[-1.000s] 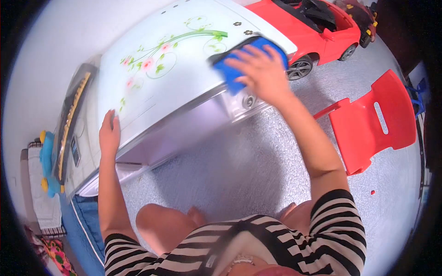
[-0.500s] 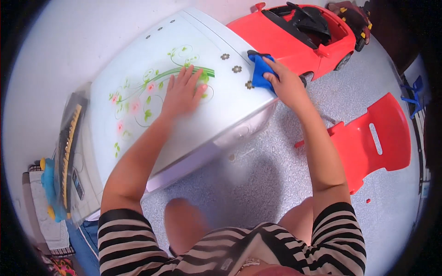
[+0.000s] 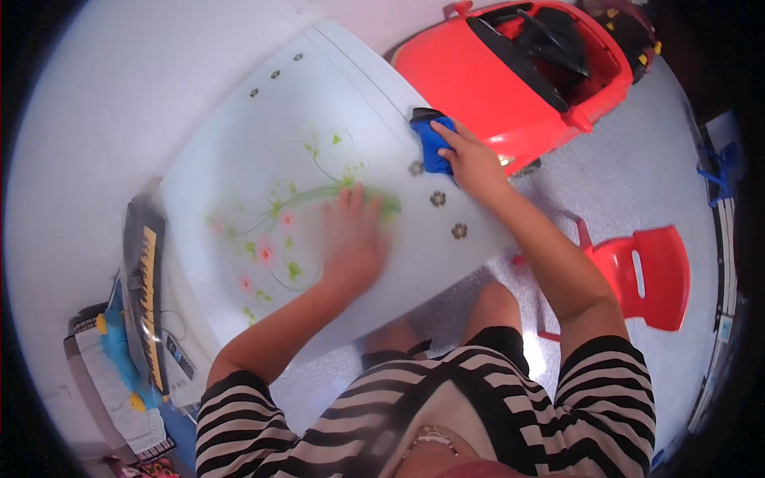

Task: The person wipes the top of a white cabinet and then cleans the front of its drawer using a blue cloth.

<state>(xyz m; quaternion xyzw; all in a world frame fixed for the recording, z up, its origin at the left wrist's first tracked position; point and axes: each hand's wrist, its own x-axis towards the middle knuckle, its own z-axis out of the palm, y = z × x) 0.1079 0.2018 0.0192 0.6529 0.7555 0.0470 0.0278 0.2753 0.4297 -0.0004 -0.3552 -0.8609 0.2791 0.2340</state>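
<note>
A broad white top point(image 3: 207, 171) with a printed pattern of green stems and pink flowers lies in front of me. My left hand point(image 3: 355, 243) rests over the printed stems, fingers spread and blurred by motion, holding nothing. At the top's far right edge, my right hand point(image 3: 478, 167) grips a blue cloth point(image 3: 434, 147) with a black border. The cloth is pressed on the surface beside a row of small dark flower marks point(image 3: 438, 199).
Just beyond the right edge stands a red ride-on toy car point(image 3: 470, 80). A red chair point(image 3: 657, 275) is on the speckled floor to the right. A toy keyboard point(image 3: 147, 295) in clear wrapping leans at the left, near folded cloth point(image 3: 119, 398).
My view has shifted forward, so the top sits lower in the picture. The cloth in my right hand has moved farther along the edge, past the dark flower marks. My left hand stays over the stems.
</note>
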